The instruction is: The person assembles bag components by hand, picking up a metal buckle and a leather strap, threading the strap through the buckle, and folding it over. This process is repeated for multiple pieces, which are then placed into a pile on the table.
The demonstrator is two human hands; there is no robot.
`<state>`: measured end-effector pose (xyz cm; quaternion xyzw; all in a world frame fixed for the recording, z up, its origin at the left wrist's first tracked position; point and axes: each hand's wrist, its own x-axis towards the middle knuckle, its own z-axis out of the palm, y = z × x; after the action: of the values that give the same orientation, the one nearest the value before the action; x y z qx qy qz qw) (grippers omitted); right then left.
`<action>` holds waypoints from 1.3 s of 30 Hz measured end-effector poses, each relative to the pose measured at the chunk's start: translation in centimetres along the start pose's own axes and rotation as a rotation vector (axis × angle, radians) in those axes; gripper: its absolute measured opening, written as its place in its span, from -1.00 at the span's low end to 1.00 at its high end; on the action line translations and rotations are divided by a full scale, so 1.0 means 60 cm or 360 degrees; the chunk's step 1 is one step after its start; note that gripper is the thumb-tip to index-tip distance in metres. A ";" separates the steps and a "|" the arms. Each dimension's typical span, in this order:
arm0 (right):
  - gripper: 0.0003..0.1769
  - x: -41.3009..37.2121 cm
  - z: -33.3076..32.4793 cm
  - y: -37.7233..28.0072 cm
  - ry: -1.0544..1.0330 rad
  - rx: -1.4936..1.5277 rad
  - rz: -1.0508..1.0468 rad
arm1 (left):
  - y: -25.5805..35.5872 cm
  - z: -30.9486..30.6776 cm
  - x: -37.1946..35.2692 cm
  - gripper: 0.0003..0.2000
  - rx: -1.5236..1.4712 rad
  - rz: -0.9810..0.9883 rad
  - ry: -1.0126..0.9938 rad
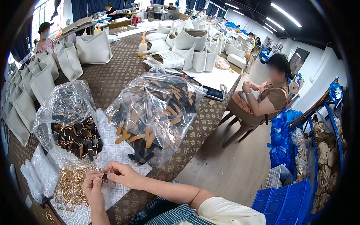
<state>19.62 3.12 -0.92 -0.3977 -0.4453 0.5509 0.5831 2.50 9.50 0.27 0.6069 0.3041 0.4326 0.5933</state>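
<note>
Both hands meet above the pile of gold metal clasps (73,183) at the table's near edge. My left hand (93,184) pinches a small dark strap piece with metal on it (105,177). From the right, my right hand (125,175) has its fingers closed on the same piece. Behind the clasps, a clear plastic bag (67,103) lies open around black straps fitted with gold hardware (78,138). Farther right, a larger clear bag (157,108) holds many black and tan strap pieces, some spilling from its near end.
White bags (93,48) stand along the left and back of the patterned table (202,131). A glue bottle (142,47) and a phone (213,92) lie farther back. A seated person (266,90) is at the right, beyond blue crates (287,202).
</note>
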 end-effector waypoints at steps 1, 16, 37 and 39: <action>-0.76 -0.001 0.000 -0.003 -0.0014 -0.0041 -0.0010 | 0.003 0.002 -0.001 -0.81 -0.0120 -0.0119 -0.0006; -0.69 -0.010 0.014 -0.012 -0.0063 -0.0658 -0.0469 | 0.013 -0.039 0.001 -0.74 -0.0173 -0.0635 -0.0282; -0.60 -0.017 0.018 -0.040 0.0357 -0.1187 -0.0701 | 0.042 -0.003 0.028 -0.91 -0.0019 -0.0561 -0.0076; -0.47 -0.013 0.005 -0.039 0.0424 -0.1437 -0.0724 | 0.050 -0.017 0.053 -0.93 -0.0169 -0.0370 0.0068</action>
<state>19.99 2.18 1.34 -0.5694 -0.6355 0.1082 0.5101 2.54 12.45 3.66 0.5259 0.3616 0.3892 0.6643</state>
